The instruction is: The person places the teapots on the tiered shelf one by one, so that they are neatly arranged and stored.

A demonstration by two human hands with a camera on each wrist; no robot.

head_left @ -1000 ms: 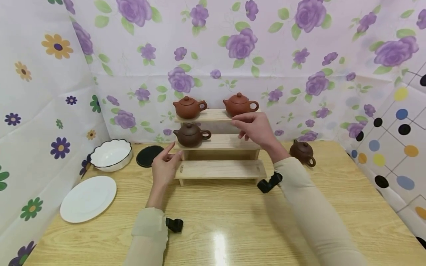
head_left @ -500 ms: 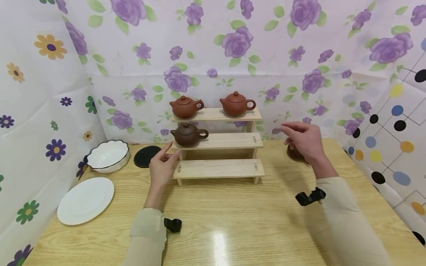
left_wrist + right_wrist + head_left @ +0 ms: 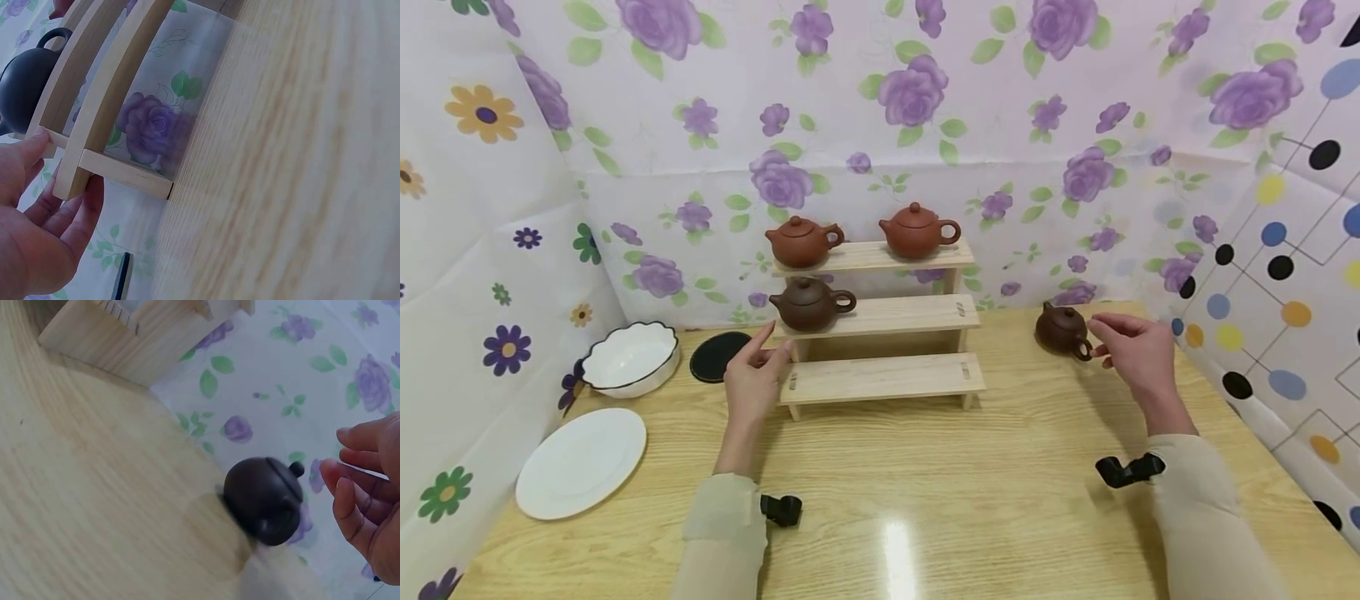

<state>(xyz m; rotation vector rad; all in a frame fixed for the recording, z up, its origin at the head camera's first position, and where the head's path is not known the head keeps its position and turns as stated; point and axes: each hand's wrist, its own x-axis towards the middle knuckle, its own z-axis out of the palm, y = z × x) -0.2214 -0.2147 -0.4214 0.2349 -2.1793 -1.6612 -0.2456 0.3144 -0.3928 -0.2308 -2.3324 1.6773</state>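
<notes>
My left hand (image 3: 752, 385) holds the left end of a three-step wooden display stand (image 3: 883, 379). In the left wrist view its fingers (image 3: 87, 209) curve behind the lowest plank's end. Beside that hand, a dark brown teapot (image 3: 812, 306) stands on the middle step. Two reddish-brown teapots, a left one (image 3: 802, 243) and a right one (image 3: 917, 232), sit on the top step. Another dark brown teapot (image 3: 1062, 328) rests on the table at right. My right hand (image 3: 1138, 354) is next to its handle, fingers loosely bent; the right wrist view shows a gap between hand and teapot (image 3: 262, 497).
At left on the wooden table (image 3: 850, 517) are a white scalloped bowl (image 3: 634, 358) with a dark rim, a white plate (image 3: 582, 463) and a black round mat (image 3: 718, 357). Flowered cloth (image 3: 715, 92) walls the back; a dotted cloth (image 3: 1292, 333) hangs at right.
My right hand has moved right and down, from near the top-right teapot to beside the dark teapot on the table. The left hand stays at the stand. The head view has shifted slightly right.
</notes>
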